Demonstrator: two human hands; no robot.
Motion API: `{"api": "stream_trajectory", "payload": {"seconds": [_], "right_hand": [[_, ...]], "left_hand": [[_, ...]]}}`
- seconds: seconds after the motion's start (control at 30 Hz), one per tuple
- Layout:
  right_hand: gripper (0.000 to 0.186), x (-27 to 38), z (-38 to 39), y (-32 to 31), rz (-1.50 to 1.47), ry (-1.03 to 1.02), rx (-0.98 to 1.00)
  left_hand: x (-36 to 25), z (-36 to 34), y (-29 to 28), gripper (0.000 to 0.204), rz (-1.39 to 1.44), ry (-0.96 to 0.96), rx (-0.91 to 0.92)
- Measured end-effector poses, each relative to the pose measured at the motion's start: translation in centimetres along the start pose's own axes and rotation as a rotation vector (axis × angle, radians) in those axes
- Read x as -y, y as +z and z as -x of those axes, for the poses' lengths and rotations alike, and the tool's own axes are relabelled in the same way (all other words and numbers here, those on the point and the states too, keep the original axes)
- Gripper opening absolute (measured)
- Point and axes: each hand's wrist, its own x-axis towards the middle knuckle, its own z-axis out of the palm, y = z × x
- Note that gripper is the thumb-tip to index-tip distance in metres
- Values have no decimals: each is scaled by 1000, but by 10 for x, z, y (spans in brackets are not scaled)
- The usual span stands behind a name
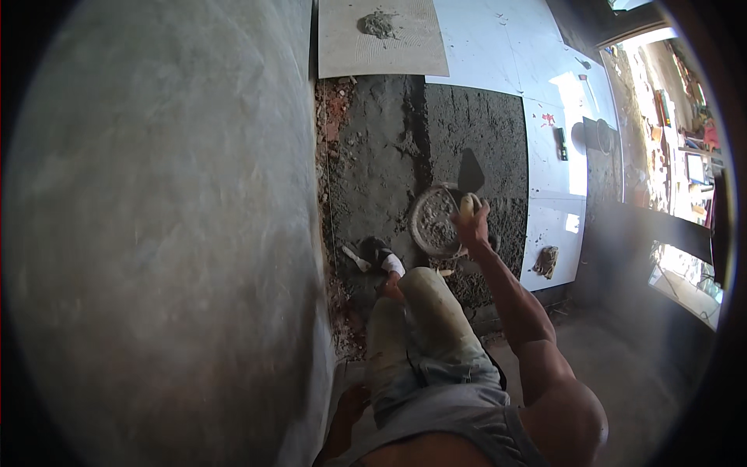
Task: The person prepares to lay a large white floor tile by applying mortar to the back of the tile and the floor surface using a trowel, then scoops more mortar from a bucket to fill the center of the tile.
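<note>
My right hand [472, 226] is closed around the pale handle of a trowel [471, 170], whose dark pointed blade hangs over the wet mortar bed [482, 117]. Just left of that hand stands a round bucket [417, 233] with grey mortar [437, 216] inside. My left hand [355, 401] hangs low beside my left thigh, in shadow; its fingers are too dark to make out, and I see nothing in it. A light, narrow object [356, 258] lies near my left foot, its kind unclear.
White tiles [556, 233] border the mortar on the right and back. On a beige panel [334, 39] at the back sits a mortar lump [379, 25]. A green-and-black tool [562, 144] and a crumpled brown object [546, 263] rest on the tiles. A plastered wall [171, 233] rises on the left.
</note>
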Motion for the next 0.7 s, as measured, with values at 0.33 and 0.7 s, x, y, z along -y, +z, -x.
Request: {"api": "stream_trajectory", "payload": {"seconds": [0.33, 0.7], "right_hand": [[97, 157, -325, 235, -2, -246, 119], [88, 307, -610, 490, -17, -243, 442]], "left_hand": [[-20, -213, -269, 51, 1119, -588, -103], [-43, -555, -513, 40, 910, -582, -690]]}}
